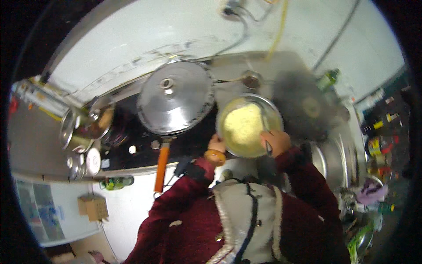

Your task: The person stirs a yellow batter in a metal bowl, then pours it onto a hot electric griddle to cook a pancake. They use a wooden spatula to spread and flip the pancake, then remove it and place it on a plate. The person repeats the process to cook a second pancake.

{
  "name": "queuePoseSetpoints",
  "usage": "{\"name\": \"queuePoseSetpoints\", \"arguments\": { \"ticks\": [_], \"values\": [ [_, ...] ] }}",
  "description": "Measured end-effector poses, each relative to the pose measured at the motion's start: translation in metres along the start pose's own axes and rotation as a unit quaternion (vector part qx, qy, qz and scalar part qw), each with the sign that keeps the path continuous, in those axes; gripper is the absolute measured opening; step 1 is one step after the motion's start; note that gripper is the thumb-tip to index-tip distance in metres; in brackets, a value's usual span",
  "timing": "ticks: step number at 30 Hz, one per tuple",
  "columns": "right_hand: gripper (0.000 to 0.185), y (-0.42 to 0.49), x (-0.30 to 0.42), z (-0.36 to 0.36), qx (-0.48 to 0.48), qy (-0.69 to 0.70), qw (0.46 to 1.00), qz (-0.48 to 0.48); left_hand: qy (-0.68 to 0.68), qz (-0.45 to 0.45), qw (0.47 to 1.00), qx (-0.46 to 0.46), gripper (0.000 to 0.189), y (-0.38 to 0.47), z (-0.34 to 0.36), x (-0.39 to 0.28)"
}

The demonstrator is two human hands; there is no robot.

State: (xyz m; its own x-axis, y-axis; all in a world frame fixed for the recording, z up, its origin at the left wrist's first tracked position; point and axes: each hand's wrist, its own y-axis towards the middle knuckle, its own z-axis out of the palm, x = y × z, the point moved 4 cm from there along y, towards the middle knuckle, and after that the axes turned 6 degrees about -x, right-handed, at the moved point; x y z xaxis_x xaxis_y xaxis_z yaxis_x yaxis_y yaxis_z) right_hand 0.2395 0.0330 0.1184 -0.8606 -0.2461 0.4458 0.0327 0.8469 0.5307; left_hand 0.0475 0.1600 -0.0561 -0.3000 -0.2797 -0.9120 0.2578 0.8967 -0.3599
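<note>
A round metal bowl (232, 148) is before me at the right end of the black cooktop (132, 122). Inside it lies a pale yellow, batter-like mass (244, 123). My left hand (216, 144) grips the bowl's near left rim, with an amber-coloured bangle on the wrist. At the near right side, my right hand (277, 142) is closed around the handle of a slim utensil (263, 122) that reaches down into the bowl. Blur hides the utensil's exact kind. Left of the bowl stands a pan with an orange handle (161, 170), covered by a domed metal lid (176, 110).
A dark, blurred wok-like pan (301, 104) stands close on the right. Behind the bowl is a small metal cup (251, 81). Metal pots (71, 132) crowd the cooktop's left end. The lidded pan's handle juts over the front edge. Bottles (379, 125) line the far right.
</note>
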Motion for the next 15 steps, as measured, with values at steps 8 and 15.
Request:
{"name": "queuePoseSetpoints", "arguments": {
  "ticks": [8, 15],
  "values": [
    [0.014, -0.009, 0.017, 0.016, 0.105, -0.058, 0.990, -0.069, 0.043, 0.031, 0.992, -0.117, 0.043, 0.003, 0.009, 0.002],
    [0.011, -0.041, 0.018, 0.004, 0.161, 0.024, 0.981, -0.107, 0.046, 0.016, 0.996, -0.073, 0.043, -0.007, 0.004, -0.014]
  ]
}}
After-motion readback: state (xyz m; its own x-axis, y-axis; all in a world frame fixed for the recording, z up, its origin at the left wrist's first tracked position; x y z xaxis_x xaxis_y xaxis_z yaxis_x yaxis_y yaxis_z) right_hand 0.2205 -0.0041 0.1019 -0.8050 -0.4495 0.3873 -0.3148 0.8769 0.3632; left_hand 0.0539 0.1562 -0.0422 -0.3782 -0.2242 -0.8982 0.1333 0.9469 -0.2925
